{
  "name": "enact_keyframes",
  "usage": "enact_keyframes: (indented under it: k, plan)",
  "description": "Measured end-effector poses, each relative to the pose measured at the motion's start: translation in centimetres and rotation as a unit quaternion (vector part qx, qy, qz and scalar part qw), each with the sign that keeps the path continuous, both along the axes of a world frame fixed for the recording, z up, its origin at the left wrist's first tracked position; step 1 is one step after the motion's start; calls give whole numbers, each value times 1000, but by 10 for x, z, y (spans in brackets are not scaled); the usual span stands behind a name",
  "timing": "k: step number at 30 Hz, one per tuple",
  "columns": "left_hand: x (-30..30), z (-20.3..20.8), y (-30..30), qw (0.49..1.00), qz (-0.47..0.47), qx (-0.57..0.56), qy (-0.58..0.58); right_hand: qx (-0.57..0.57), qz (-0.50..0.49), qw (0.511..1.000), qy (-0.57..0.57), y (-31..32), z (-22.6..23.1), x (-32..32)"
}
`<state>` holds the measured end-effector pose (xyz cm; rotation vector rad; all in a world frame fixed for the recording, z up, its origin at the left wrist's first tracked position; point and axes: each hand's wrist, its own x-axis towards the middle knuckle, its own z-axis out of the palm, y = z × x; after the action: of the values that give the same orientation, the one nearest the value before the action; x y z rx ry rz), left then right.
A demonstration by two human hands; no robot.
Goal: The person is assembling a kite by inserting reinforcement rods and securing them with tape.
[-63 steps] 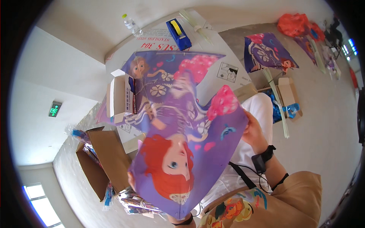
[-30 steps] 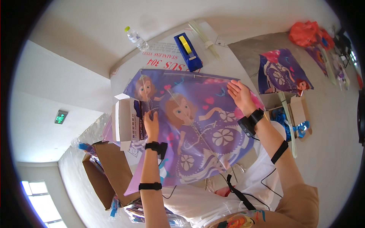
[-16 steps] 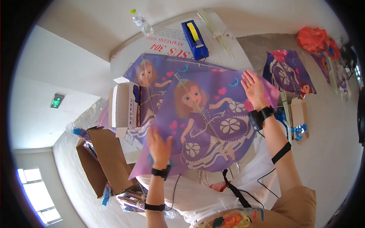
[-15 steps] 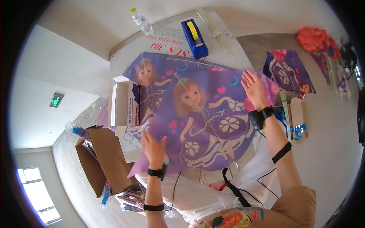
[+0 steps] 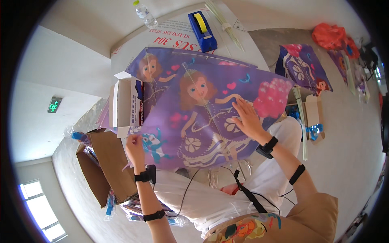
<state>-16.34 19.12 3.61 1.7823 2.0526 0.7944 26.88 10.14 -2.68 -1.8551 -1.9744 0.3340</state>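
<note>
A purple kite (image 5: 210, 125) with a printed cartoon princess and pink balloons lies across my lap and the board. A thin stick runs down its middle. My right hand (image 5: 248, 120) rests flat on its right half, fingers stretched out. At the kite's left edge, beside the lower flap of a small white box (image 5: 122, 103), my left hand (image 5: 135, 149) is closed with the fingertips together. What it pinches, if anything, is too small to make out. A second, similar kite (image 5: 156, 56) lies partly hidden underneath.
On the printed white board (image 5: 168, 34) stand a blue tape dispenser (image 5: 202, 32), thin pale sticks (image 5: 225, 25) and a water bottle (image 5: 145, 14). An open cardboard box (image 5: 111, 166) is at left. Another kite (image 5: 300, 67), a small carton (image 5: 315, 113) and a red bag (image 5: 330, 36) lie right.
My right hand has moved left and down from the kite's right corner onto its printed skirt. My left hand has moved left and up, its fingers closing.
</note>
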Motion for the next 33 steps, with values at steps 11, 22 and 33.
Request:
enact_keyframes:
  k: [11,22,33]
  plan:
    - [53,26,15,917,-14,175,359,61,-39,992,-107,57,-21,-38]
    - [251,-60,-16,953,-289,65,66,61,-16,996,-69,62,-12,-34]
    - [255,-78,-9,965,-187,10,183,170,-114,961,188,149,4,32]
